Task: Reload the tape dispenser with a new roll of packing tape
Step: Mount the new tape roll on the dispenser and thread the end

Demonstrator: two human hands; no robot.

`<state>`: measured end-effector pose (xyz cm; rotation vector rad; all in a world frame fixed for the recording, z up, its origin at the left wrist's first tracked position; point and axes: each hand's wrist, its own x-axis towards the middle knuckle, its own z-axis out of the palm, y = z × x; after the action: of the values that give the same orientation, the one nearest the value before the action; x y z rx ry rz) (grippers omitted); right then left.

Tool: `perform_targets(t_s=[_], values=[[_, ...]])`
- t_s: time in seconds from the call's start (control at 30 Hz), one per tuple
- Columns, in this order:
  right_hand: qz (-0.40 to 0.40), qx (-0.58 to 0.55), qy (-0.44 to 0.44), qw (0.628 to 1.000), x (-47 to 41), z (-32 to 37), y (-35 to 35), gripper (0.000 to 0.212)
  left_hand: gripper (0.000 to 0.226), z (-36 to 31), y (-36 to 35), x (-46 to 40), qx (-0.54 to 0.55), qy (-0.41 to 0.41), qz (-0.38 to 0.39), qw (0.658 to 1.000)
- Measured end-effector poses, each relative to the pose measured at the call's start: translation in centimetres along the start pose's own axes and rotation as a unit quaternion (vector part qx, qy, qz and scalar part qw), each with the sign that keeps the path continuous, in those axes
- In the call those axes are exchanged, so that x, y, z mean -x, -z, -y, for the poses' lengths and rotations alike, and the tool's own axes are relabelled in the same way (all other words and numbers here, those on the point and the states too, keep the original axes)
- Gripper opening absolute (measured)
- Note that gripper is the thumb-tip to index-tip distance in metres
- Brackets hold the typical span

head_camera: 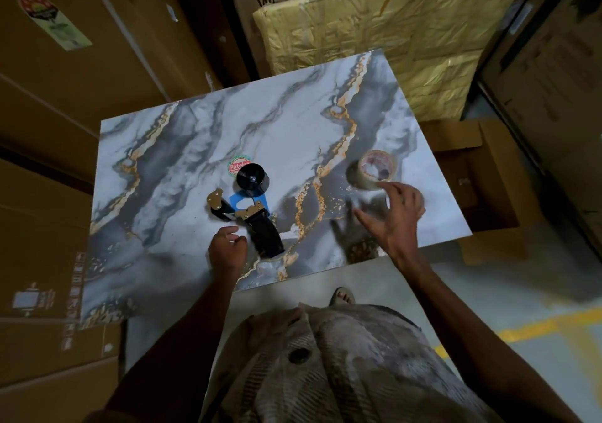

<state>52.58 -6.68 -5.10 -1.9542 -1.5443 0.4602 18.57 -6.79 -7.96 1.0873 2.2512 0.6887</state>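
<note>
A black, blue and brass tape dispenser lies on the marble-patterned table, its black spool hub bare and its black handle pointing toward me. A roll of clear packing tape lies to the right on the table. My right hand hovers just below the roll with fingers spread, one fingertip near its lower rim, holding nothing. My left hand rests loosely curled on the table, just left of the dispenser's handle, not gripping it.
Large cardboard boxes stand at the left and behind the table. A yellow plastic-wrapped package leans at the back. An open carton sits right of the table. A round sticker is on the tabletop. A yellow line marks the floor.
</note>
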Motion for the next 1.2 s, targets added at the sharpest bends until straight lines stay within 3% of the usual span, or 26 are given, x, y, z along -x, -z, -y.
perform_targets(t_s=[0.2, 0.27, 0.37, 0.47, 0.6, 0.7, 0.97, 1.03, 1.13, 1.2], values=[[0.145, 0.008, 0.096, 0.985, 0.2, 5.0, -3.2, 0.057, 0.026, 0.2, 0.8, -0.1, 0.030, 0.010, -0.014, 0.999], [0.187, -0.027, 0.093, 0.978, 0.7, 6.6, -4.4, 0.059, 0.026, 0.2, 0.9, -0.4, 0.094, 0.040, -0.012, 0.995], [0.277, -0.132, -0.011, 0.952, 1.5, 9.1, -5.9, 0.061, 0.022, 0.0, 1.5, -1.2, 0.196, 0.079, 0.004, 0.977], [0.361, -0.231, -0.131, 0.894, 1.9, 10.7, -8.2, 0.050, 0.019, 0.1, 2.4, -1.8, 0.232, 0.087, 0.056, 0.967], [0.409, -0.239, -0.153, 0.867, 1.8, 13.1, -10.9, 0.052, 0.024, 0.7, 4.0, -2.7, 0.248, 0.108, 0.125, 0.955], [0.425, -0.248, -0.173, 0.853, 1.7, 15.2, -12.0, 0.039, 0.025, 1.7, 5.0, -3.1, 0.251, 0.125, 0.166, 0.945], [0.431, -0.277, -0.230, 0.827, 1.7, 16.1, -13.9, 0.027, 0.033, 3.6, 6.6, -4.0, 0.251, 0.137, 0.219, 0.933], [0.446, -0.317, -0.240, 0.802, 1.9, 16.5, -14.1, 0.025, 0.032, 3.6, 6.9, -4.2, 0.250, 0.136, 0.230, 0.931], [0.496, -0.389, -0.272, 0.727, 2.3, 17.1, -14.3, 0.007, 0.030, 3.7, 7.3, -4.4, 0.255, 0.132, 0.253, 0.924], [0.512, -0.399, -0.290, 0.703, 2.6, 17.5, -14.6, 0.017, 0.027, 3.7, 7.7, -4.6, 0.263, 0.134, 0.267, 0.917]])
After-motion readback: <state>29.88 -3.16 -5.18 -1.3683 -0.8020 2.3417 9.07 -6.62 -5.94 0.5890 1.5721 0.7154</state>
